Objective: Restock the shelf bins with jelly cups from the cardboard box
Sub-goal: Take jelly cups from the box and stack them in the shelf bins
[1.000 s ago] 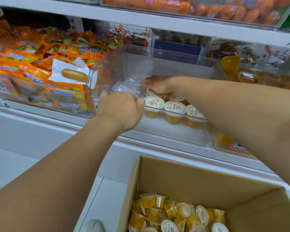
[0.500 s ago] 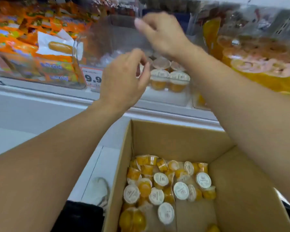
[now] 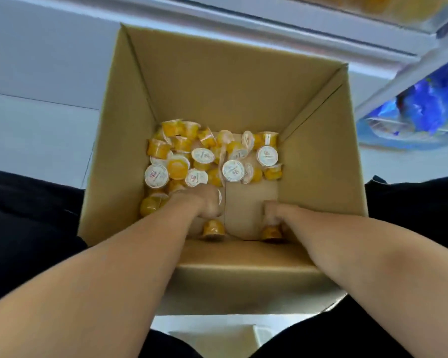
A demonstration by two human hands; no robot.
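Pale shelf front [image 3: 49, 47]; brown cardboard box [image 3: 230, 81], round foil-lidded jelly cups [image 3: 212, 156]; both hands' fingers curled, grip unclear.

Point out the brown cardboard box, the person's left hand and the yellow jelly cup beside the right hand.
brown cardboard box [image 3: 233, 81]: head view, on the bare far inner wall.
left hand [image 3: 202, 202]: head view, on the back of the hand.
yellow jelly cup [image 3: 272, 232]: head view, on its yellow side.

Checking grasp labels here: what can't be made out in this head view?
- Left hand: fingers curled under, grip hidden.
- Right hand: blurred over a jelly cup; hold unclear.
- Lid print on jelly cups: too small.
- Shelf bins: cut off by the top edge.
- Cardboard box: near wall hidden by arms.
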